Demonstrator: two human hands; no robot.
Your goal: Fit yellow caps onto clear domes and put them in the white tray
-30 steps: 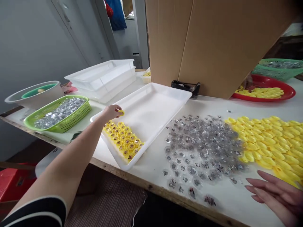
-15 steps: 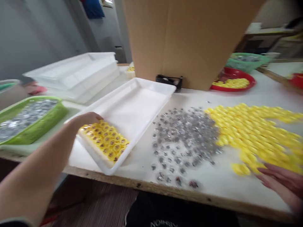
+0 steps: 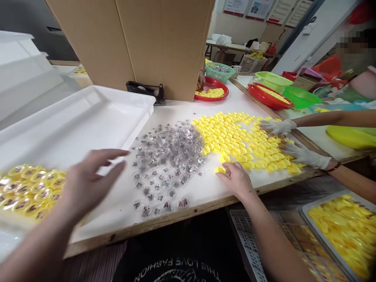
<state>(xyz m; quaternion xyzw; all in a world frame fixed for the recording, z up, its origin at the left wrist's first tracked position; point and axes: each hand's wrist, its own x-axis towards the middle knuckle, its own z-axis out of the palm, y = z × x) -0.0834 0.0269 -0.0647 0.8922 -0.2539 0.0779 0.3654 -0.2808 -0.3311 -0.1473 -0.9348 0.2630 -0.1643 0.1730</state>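
White table (image 3: 202, 196), wood-edged, runs under both hands; cardboard (image 3: 158, 43) stands beyond the fingers, wall posters (image 3: 260, 8) far behind. R hand (image 3: 225, 171): thumb + fingers pinched on 1 yellow piece (image 3: 220, 170), yellow pile (image 3: 235, 135) just past fingertips. L hand (image 3: 119, 158): thumb & fingers apart, nothing seen in grip. Clear discs (image 3: 170, 149) btwn the hands. Co-worker's gloved hands (image 3: 307, 153) on pile, R of R fingers.

White tray (image 3: 85, 129), L of & beyond L fingers: yellow pcs w/ printed clear tops (image 3: 32, 190) at near end. Red dish (image 3: 225, 94) (yellow pcs) + green basket (image 3: 211, 72) (clear pcs), well beyond R fingers.

Tray cut off at L, partly behind L hand, which is blurred. Disc prints too small to read.
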